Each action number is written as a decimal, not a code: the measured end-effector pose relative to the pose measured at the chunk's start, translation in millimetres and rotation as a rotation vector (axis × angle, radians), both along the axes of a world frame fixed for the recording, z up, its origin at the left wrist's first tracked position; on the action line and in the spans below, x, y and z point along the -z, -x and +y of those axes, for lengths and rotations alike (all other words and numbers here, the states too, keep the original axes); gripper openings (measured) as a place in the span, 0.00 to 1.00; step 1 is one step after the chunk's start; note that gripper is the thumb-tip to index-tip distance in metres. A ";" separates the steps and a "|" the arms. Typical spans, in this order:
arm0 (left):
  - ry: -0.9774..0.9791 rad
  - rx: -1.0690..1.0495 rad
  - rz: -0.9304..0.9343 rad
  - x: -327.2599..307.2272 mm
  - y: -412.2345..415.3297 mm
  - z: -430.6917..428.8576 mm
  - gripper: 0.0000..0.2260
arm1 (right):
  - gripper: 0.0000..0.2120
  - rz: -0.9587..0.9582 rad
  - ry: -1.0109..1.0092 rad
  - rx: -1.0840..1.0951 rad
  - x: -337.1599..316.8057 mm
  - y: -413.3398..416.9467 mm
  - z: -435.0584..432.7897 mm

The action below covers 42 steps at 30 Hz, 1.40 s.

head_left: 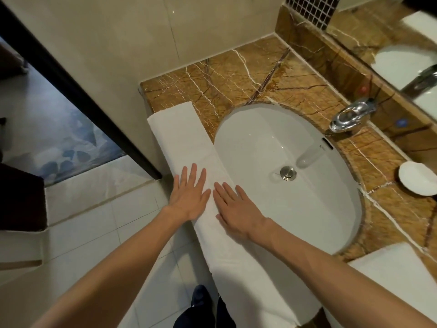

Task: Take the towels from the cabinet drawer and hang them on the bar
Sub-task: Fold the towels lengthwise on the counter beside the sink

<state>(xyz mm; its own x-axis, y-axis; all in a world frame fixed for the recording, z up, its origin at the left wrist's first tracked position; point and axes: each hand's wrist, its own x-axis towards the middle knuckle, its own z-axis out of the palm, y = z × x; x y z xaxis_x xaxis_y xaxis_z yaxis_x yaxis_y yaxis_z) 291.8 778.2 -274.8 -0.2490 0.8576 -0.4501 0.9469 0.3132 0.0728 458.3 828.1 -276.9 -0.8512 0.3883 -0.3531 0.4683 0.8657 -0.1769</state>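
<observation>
Two bare forearms reach in from the near edge. Both hands lie flat with fingers straight and spread, gripping nothing: the left hand [189, 197] and right hand [236, 209] press side by side on the long folded white cloth towel [179, 136]. The towel lies along the left rim of the white oval ceramic sink [283, 138], on the edge of the brown veined marble counter [224, 76]. This looks like smoothing before hanging. Stroke outward from the middle, keep the folded edges aligned, then pinch both long edges together. Beyond the sink stands the chrome faucet [352, 116]. The bar is out of view.
</observation>
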 end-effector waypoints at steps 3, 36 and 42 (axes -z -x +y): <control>0.025 0.021 -0.010 0.8 3.2 3.6 0.28 | 0.29 -0.008 0.012 0.006 1.9 1.9 0.8; -0.143 0.827 -0.600 -66.2 -236.3 33.7 0.19 | 0.23 -0.050 -0.056 1.316 -80.8 -266.1 -93.0; -0.116 1.054 -0.432 -67.7 -304.2 37.7 0.25 | 0.28 -0.053 0.039 1.491 -76.2 -321.9 -110.2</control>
<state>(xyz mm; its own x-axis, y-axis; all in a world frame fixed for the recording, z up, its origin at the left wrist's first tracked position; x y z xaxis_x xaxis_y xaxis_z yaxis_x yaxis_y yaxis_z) 596.0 815.8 -207.1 0.7748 0.5897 -0.2281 0.6232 -0.6516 0.4325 780.2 718.0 -200.7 0.3241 0.8569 -0.4007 0.9018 -0.4079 -0.1428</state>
